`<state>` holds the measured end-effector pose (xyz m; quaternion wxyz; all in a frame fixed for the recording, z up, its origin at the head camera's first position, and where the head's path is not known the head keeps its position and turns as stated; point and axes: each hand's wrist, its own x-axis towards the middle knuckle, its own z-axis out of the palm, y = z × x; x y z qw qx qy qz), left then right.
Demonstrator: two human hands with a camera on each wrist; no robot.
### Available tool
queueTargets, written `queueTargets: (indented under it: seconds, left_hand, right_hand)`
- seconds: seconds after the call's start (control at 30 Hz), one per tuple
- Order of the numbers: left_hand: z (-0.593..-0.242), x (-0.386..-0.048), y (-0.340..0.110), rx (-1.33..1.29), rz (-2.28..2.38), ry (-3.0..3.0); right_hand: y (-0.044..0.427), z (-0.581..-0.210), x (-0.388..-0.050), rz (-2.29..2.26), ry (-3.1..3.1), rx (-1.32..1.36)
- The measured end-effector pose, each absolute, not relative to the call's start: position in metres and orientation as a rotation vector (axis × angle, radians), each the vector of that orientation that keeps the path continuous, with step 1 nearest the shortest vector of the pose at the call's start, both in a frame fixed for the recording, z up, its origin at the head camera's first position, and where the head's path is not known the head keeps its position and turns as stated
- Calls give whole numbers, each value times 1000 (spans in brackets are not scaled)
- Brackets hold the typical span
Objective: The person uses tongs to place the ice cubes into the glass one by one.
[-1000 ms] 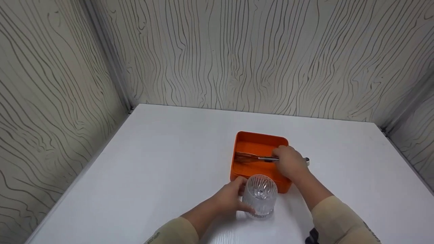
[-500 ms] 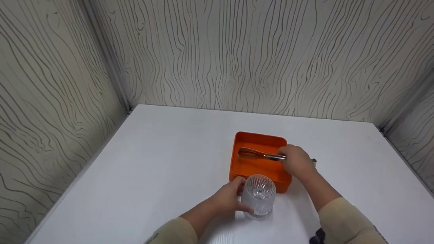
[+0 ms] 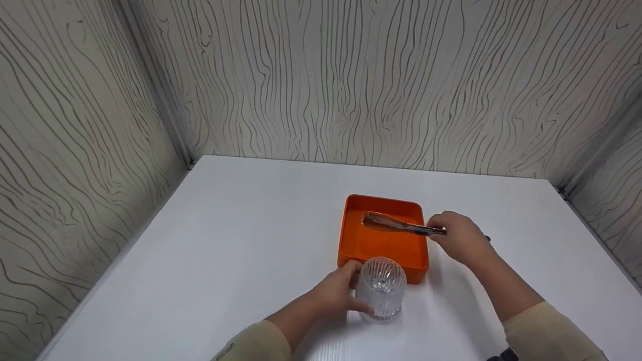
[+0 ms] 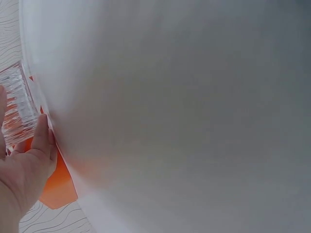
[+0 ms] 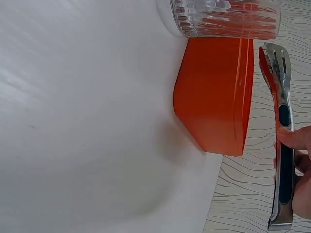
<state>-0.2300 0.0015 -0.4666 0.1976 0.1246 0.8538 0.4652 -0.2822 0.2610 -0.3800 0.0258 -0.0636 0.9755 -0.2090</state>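
In the head view my right hand (image 3: 460, 239) grips a pair of metal tongs (image 3: 396, 224) by the handle, to the right of an orange square container (image 3: 383, 248). The tongs' head hangs over that container. The right wrist view shows the tongs (image 5: 284, 116) with slotted ends and dark grip panels, lifted clear of the container's rim (image 5: 245, 97). My left hand (image 3: 337, 291) holds a ribbed clear glass (image 3: 382, 293), thumb in front and fingers around its left side. The glass stands upright on the table at the container's near edge.
A white table (image 3: 241, 225) carries everything. Wood-grain-patterned panels (image 3: 321, 85) rise at its back and sides. A dark object (image 3: 504, 356) shows beside the right sleeve at the bottom edge.
My right hand has moved right and lifted, drawing the tongs up out of the orange container. My left hand and the glass have stayed in place.
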Motion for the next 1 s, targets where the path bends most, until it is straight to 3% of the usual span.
queueTargets:
  seconds: [0.6,1.0]
  left_hand:
    - [-465,-229,2,317,1302,2389]
    - [-463,-228,2,330,1297,2398]
  right_hand:
    - [292,-352,-232,-740,3044,-381]
    - [294,-354,-206,-743,3022,-450]
